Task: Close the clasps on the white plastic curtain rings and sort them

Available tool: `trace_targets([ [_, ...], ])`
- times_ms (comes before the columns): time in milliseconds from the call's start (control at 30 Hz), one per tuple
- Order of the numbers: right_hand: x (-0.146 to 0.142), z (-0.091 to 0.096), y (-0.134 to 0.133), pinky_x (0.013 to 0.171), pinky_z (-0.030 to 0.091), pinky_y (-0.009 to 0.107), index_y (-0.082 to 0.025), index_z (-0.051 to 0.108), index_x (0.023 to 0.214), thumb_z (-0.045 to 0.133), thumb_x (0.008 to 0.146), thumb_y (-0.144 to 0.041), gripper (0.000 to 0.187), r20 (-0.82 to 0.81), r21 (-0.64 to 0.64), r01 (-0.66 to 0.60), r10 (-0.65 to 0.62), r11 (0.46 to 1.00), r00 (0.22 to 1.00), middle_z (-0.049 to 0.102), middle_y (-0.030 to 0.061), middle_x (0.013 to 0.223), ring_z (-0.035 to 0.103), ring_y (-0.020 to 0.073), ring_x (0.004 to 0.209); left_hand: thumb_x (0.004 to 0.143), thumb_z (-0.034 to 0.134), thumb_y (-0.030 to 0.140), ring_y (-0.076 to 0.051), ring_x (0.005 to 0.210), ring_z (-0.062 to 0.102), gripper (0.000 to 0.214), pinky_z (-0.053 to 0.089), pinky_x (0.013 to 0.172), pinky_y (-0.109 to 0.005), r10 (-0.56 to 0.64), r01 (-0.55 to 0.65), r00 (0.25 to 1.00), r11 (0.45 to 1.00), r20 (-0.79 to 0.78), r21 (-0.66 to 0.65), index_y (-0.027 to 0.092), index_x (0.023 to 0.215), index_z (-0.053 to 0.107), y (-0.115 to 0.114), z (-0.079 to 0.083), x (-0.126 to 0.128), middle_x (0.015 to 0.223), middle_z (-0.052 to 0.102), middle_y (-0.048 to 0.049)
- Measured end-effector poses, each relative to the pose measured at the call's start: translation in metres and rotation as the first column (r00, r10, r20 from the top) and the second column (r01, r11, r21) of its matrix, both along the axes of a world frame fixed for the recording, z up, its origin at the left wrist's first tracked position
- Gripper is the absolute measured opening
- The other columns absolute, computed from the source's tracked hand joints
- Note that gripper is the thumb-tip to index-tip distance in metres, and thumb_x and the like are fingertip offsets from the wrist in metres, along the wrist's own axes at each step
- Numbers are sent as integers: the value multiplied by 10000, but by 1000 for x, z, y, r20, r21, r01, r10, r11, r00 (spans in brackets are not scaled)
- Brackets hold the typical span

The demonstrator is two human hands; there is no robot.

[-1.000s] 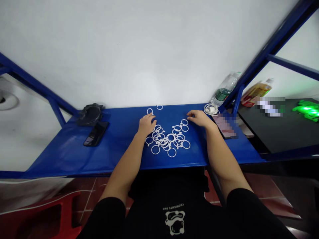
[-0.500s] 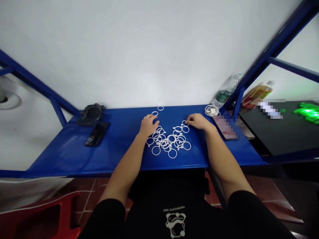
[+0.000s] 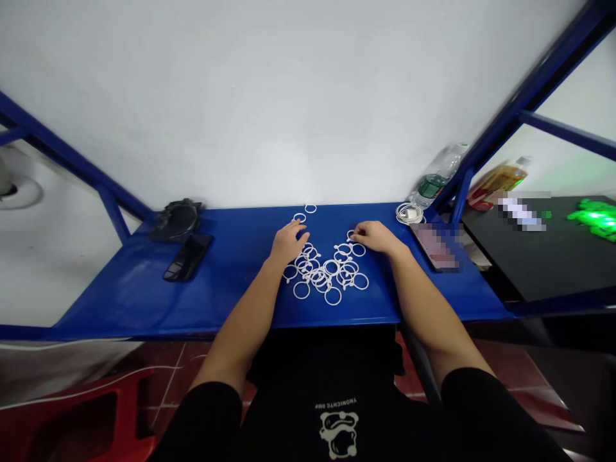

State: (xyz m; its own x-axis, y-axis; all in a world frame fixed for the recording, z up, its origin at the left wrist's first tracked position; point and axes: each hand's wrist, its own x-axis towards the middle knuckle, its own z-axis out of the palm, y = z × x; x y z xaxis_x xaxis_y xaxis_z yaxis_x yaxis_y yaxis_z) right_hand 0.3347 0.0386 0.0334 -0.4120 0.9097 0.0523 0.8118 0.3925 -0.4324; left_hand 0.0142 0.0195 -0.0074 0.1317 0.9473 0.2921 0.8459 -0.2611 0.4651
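Right of centre, the right hand [image 3: 376, 236] seems to position a thin white ring [image 3: 347, 235], pinch unclear; light control needed; left hand [image 3: 287, 241] spread.

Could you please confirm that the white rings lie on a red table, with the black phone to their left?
Not quite: the head view shows that the table is blue. The white rings do lie on it, with the black phone to their left.

rings [image 3: 323, 274] on table [image 3: 240, 240] between phone [image 3: 187, 258] and cable [image 3: 402, 217]
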Motion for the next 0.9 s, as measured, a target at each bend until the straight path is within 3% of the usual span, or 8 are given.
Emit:
trace_targets([
  [167,-1,-7,3,783,491,297,-208,778,906,766,911,-264,58,-50,55,-23,25,998,998,803,55,977,720,209,888,1013,663,355,-314,1253,691,295,497,1150,-485,73,-73,996,997,-42,-10,220,1241,793,4,3,-1,1280,788,-96],
  [433,-16,-11,-2,766,492,306,-201,800,981,790,923,-351,161,-16,57,-106,107,993,994,776,76,976,704,218,866,999,694,401,-364,1544,471,350,368,1252,-575,69,-73,996,994,-60,-75,241,1299,776,3,-5,2,1640,550,-116],
  [667,-20,-8,-6,749,472,294,-212,779,871,773,898,-303,95,-11,12,-100,100,995,995,777,58,960,694,203,842,1003,684,393,-314,1411,588,275,354,1249,-538,104,-105,994,994,-14,-43,267,1219,799,5,-5,5,1415,733,-76],
  [900,-27,-6,-11,726,439,280,-204,749,874,741,916,-320,125,8,14,-104,104,995,995,762,53,935,675,194,818,1006,669,536,-393,1623,338,448,248,1298,-652,77,-88,994,981,-74,-172,278,1364,747,9,-4,7,1712,454,-94],
])
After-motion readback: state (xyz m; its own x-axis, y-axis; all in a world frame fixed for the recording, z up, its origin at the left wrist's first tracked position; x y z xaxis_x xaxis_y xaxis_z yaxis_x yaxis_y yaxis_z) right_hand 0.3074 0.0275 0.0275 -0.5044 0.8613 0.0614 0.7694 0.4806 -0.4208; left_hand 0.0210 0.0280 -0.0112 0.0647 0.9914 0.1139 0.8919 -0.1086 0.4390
